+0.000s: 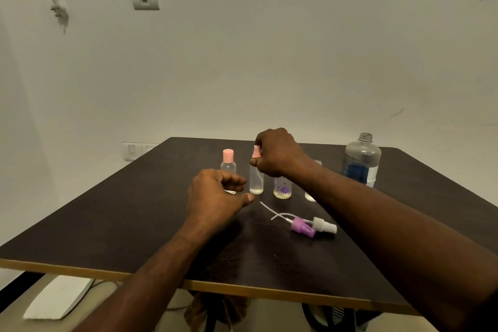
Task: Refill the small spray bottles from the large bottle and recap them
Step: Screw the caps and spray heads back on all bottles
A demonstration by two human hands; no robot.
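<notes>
Right hand (279,152) curled tight round the pink spray cap (256,151) on top of the frosted spray bottle (256,182), standing upright on the dark table (134,210). Left hand (215,197) just beside the bottle's base, fingers loosely curled, holding nothing. Purple-flower bottle (282,189) right next to the grip, uncapped. Purple and white spray heads (314,226) lying nearer. Pink-capped bottle (228,162) on the left, large clear bottle (361,160) well off right, open.

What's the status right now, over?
Right hand gripping pink sprayer atop frosted bottle. Left hand open beside it. Two loose sprayers lying nearby, nothing blocking.
</notes>
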